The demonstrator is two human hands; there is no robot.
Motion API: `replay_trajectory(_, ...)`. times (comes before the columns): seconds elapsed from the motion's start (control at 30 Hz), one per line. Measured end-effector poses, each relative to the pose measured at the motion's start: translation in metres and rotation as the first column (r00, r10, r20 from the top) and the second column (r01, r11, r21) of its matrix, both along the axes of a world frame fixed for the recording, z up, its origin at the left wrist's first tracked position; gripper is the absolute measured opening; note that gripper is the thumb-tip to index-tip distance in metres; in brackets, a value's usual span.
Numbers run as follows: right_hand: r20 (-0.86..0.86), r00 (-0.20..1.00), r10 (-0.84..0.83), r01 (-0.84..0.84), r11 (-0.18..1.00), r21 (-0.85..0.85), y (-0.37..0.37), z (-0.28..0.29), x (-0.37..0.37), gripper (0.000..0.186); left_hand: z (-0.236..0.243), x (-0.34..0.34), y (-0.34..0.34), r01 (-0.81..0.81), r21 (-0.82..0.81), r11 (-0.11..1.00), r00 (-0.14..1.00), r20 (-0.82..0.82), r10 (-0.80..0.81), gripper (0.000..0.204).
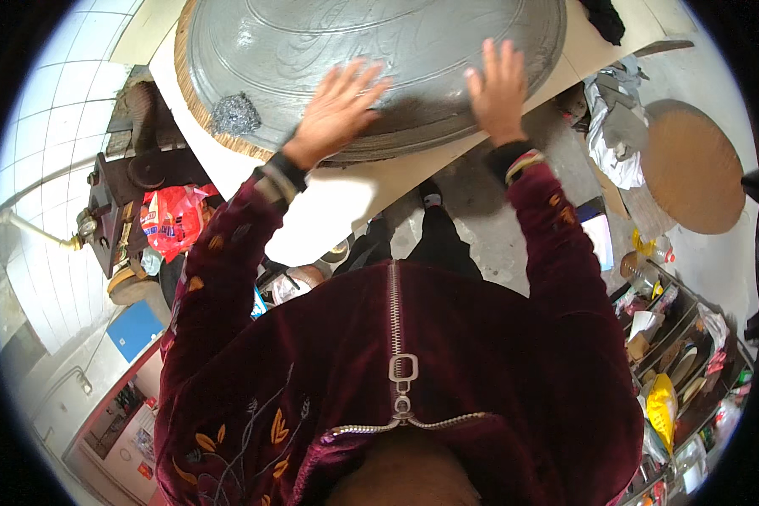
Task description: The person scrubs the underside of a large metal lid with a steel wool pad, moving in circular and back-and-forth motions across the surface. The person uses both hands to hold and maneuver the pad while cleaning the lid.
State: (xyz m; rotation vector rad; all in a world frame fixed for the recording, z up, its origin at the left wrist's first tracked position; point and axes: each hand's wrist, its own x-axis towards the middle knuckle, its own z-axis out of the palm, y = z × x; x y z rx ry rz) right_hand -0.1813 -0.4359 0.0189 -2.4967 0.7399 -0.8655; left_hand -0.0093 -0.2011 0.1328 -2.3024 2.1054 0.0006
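A large round grey disc (pixel 413 51), seemingly wet clay, bears curved lines and a carved pattern on its face. It rests on a round board with a rough tan edge (pixel 182 76). My left hand (pixel 336 111) is over the disc's near left part, palm down, fingers spread and a little blurred. Over the near right part is my right hand (pixel 497 94), its fingers stretched out and apart. Neither hand holds anything; whether the palms touch the surface, I cannot tell. A crumpled, shiny silver-grey wad (pixel 234 115) sits on the disc's left rim, beside my left wrist.
The disc stands on a pale table (pixel 329 202) whose near edge slants. At left are dark metal machinery (pixel 101 215) and a red plastic bag (pixel 177 221). A brown round board (pixel 693 167) leans at right, near grey-white cloths (pixel 617 126) and a cluttered shelf (pixel 675 354).
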Motion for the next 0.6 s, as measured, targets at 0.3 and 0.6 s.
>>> replay_trajectory(0.3, 0.031, 0.993, -0.11, 0.109, 0.994, 0.017, -0.048, -0.027, 0.01, 0.058, 0.006, 0.094, 0.03, -0.055, -0.146, 0.988, 0.998, -0.02, 0.052, 0.057)
replay_trajectory(0.6, 0.029, 0.992, -0.125, 0.123, 0.991, 0.042, -0.048, -0.022, 0.011, 0.057, -0.03, -0.02, -0.036, 0.274, -0.095, 0.957, 0.958, -0.055, -0.28, 0.061)
